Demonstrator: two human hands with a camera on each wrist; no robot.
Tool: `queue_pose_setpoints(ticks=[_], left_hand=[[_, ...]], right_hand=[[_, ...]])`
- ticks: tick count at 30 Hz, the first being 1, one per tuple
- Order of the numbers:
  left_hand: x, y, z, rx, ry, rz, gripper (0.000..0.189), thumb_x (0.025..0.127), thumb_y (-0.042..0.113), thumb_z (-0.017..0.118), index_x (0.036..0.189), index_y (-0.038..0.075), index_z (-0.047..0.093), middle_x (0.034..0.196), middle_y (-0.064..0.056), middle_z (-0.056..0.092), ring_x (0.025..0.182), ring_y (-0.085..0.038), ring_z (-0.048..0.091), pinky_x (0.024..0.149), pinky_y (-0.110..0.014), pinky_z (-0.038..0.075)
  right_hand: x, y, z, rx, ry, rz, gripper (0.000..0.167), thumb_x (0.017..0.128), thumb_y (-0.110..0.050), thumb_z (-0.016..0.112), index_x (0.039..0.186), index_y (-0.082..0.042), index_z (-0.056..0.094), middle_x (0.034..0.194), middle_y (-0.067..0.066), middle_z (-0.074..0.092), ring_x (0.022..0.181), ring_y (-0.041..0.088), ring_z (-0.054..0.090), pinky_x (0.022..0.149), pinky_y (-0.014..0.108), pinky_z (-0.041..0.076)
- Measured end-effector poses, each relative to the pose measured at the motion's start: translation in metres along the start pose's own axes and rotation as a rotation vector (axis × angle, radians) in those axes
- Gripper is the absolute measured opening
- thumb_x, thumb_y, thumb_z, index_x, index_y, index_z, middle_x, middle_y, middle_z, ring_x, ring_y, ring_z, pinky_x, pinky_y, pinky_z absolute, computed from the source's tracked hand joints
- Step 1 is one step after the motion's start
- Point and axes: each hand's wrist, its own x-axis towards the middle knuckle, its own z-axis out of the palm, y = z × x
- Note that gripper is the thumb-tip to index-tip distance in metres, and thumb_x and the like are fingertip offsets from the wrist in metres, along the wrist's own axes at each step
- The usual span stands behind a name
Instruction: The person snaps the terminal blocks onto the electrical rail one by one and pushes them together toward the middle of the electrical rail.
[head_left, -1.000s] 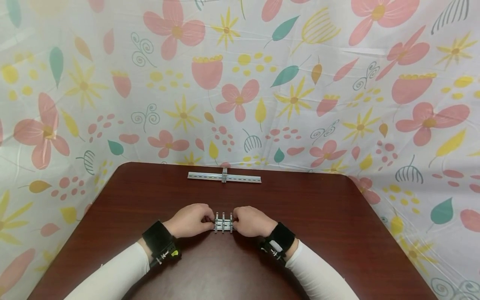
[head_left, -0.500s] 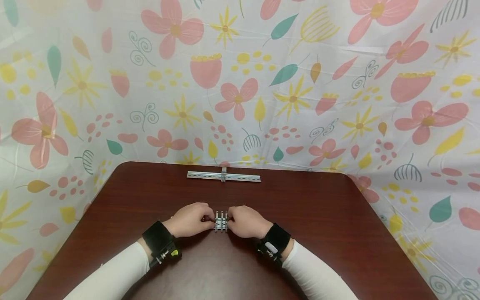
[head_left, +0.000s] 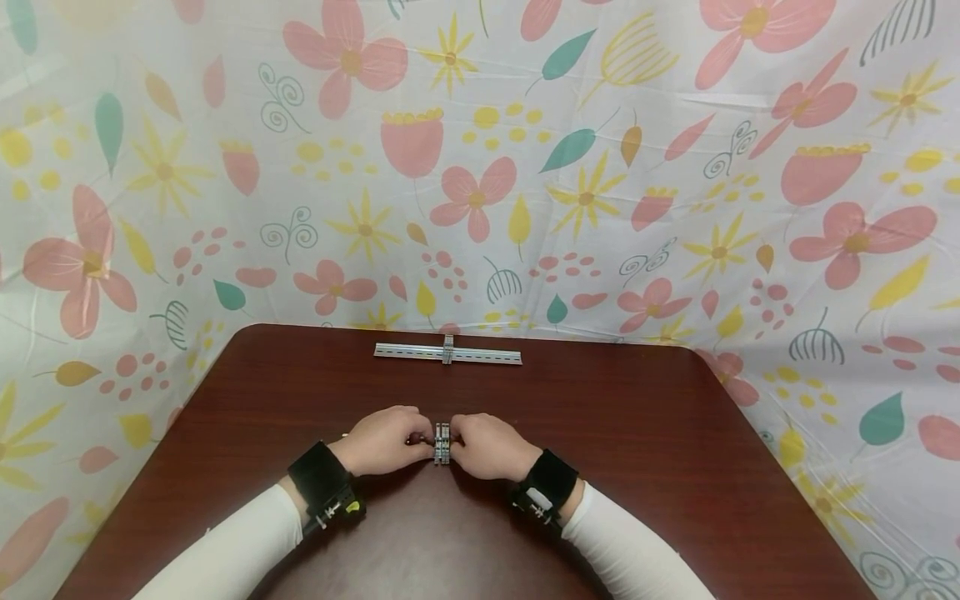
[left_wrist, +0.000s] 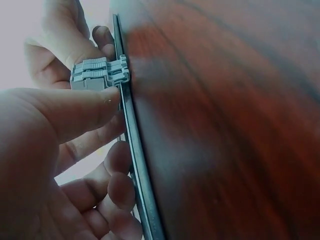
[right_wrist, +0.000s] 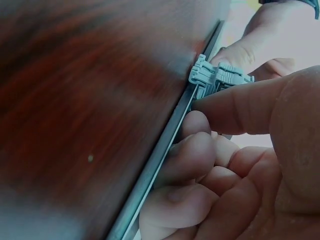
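Small grey terminal blocks (head_left: 442,444) sit side by side in a tight stack between my two hands, clipped across a metal DIN rail (left_wrist: 139,170). My left hand (head_left: 386,440) pinches the stack at its left side, thumb against the blocks (left_wrist: 95,72) and other fingers curled by the rail. From the opposite side my right hand (head_left: 491,446) pinches the stack, its thumb and fingers bent around the blocks (right_wrist: 215,75). In the head view the hands cover the rail, which shows in both wrist views. The exact number of blocks is hard to tell.
Farther back on the dark brown table (head_left: 600,400) lies a longer slotted DIN rail (head_left: 408,352) bearing a terminal block (head_left: 447,350) near its middle. A flowered curtain (head_left: 480,167) hangs behind and beside the table. Black camera straps circle both wrists.
The spaced blocks have come together into a tight stack. My right hand has moved left toward my left hand, which has shifted only slightly. The rear rail stays put.
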Motion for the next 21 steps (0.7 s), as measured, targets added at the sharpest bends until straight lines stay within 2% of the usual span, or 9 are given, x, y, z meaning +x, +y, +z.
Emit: queue_pose_setpoints(ticks=[5, 14, 21], left_hand=[[0.0013, -0.0001, 0.0015, 0.019, -0.004, 0.007, 0.012, 0.101, 0.03, 0.085, 0.093, 0.031, 0.077, 0.082, 0.008, 0.057, 0.075, -0.007, 0.049, 0.062, -0.029, 0.042], [0.0011, -0.0012, 0.0029, 0.036, 0.007, 0.028, 0.013, 0.101, 0.031, 0.085, 0.092, 0.033, 0.076, 0.081, 0.008, 0.057, 0.076, -0.007, 0.049, 0.063, -0.029, 0.043], [-0.0003, -0.0027, -0.0031, 0.012, -0.029, 0.028, 0.007, 0.101, 0.031, 0.085, 0.098, 0.03, 0.079, 0.086, 0.013, 0.058, 0.079, -0.007, 0.054, 0.066, -0.029, 0.046]], right_hand=[[-0.0005, -0.0009, 0.0002, -0.001, -0.002, -0.006, 0.02, 0.108, -0.016, 0.068, 0.089, -0.018, 0.065, 0.071, -0.007, 0.056, 0.06, 0.009, 0.05, 0.059, 0.028, 0.043], [-0.0005, -0.002, 0.0015, -0.017, 0.013, -0.015, 0.018, 0.106, -0.012, 0.069, 0.089, -0.016, 0.065, 0.074, -0.007, 0.057, 0.062, 0.009, 0.052, 0.061, 0.029, 0.046], [-0.0014, -0.0007, -0.0022, -0.015, 0.001, -0.024, 0.017, 0.106, -0.014, 0.07, 0.09, -0.017, 0.066, 0.074, -0.008, 0.058, 0.064, 0.009, 0.053, 0.062, 0.029, 0.047]])
